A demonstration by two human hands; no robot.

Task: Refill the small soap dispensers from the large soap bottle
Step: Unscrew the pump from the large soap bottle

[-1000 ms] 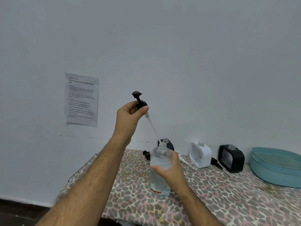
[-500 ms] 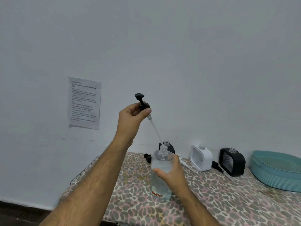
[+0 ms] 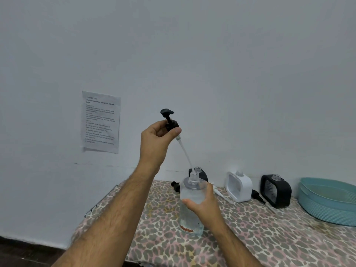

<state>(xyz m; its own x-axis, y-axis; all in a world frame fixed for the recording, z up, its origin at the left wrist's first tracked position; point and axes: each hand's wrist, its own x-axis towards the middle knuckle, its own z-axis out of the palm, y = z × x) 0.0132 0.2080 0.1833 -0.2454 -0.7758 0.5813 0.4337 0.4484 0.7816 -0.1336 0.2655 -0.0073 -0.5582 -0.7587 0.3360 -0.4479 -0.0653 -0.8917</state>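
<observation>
1. Left hand [image 3: 156,140] was raised, fingers and thumb pinched around the black collar of the pump head [image 3: 169,120]; nozzle stuck out above the fingers.
2. Pump's clear dip tube [image 3: 184,154] slanted down and right from that hand, its lower end at the open neck of the large soap bottle [image 3: 190,205].
3. Right hand [image 3: 205,202] gripped the bottle's upper body, thumb across the front; the bottle stood upright on the bench [image 3: 260,237], below and right of the left hand, holding clear liquid.
4. Black dispenser [image 3: 200,173] sat just behind the bottle, mostly hidden by it.
5. White dispenser [image 3: 238,186] was right of the right hand, near the wall; second black dispenser [image 3: 275,190] further right, apart from it.
6. Loose black pump [image 3: 175,185] lay just left of the bottle's shoulder.
7. Teal basket [image 3: 327,201] was far right of the right hand.
8. Printed sheet [image 3: 101,122] hung on the wall, left of the left hand.
</observation>
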